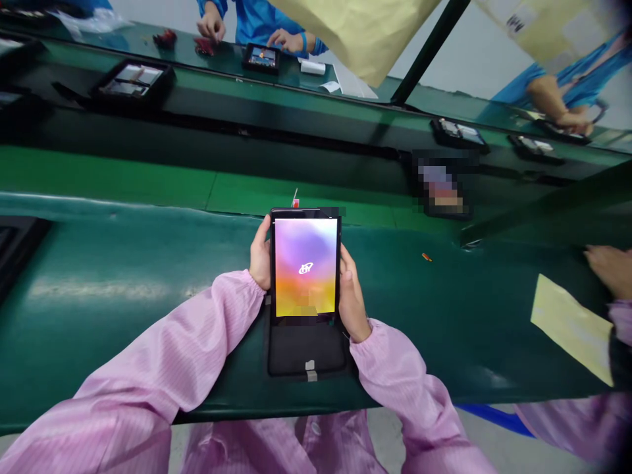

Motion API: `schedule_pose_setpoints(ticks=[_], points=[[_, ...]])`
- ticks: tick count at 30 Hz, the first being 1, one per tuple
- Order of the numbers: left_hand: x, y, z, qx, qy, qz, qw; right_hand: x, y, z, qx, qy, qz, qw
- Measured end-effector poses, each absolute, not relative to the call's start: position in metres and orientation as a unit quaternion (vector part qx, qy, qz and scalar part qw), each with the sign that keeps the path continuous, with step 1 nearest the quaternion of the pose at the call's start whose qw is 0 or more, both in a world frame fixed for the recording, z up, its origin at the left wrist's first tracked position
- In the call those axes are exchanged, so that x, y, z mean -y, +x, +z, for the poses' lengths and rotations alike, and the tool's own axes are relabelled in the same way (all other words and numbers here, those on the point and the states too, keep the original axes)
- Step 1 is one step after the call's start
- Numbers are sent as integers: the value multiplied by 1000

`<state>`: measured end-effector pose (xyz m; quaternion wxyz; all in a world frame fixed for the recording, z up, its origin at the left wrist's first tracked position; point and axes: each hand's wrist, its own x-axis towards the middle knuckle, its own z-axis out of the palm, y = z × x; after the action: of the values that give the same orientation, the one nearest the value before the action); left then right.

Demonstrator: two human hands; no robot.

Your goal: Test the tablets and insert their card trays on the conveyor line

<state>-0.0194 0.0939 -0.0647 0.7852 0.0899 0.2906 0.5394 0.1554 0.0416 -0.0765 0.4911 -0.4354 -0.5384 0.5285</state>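
A tablet (306, 266) with a lit screen, purple at the top and yellow at the bottom with a white logo, is held between my two hands. My left hand (261, 255) grips its left edge, while my right hand (352, 296) closes on the right edge, with the fingers partly hidden behind it. Under and in front of the tablet lies a black padded tray (306, 345) with small pieces of grey tape on its front edge. Just beyond the tablet's top edge a small red and white piece (295, 203) sticks up.
Beyond the green workbench (148, 283) runs a dark conveyor with several black trays, one holding an opened device (131, 80). A small orange piece (426, 257) and a yellow paper (570, 329) lie right. Co-workers' hands (284, 41) work across the line; another person's hand (609, 270) rests at right.
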Motion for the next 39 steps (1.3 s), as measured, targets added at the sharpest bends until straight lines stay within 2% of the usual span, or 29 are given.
schedule_pose_setpoints(ticks=[39], points=[[-92,-19,-65,-276,127,536,788,-43,157,-80,554,-445,505,491]])
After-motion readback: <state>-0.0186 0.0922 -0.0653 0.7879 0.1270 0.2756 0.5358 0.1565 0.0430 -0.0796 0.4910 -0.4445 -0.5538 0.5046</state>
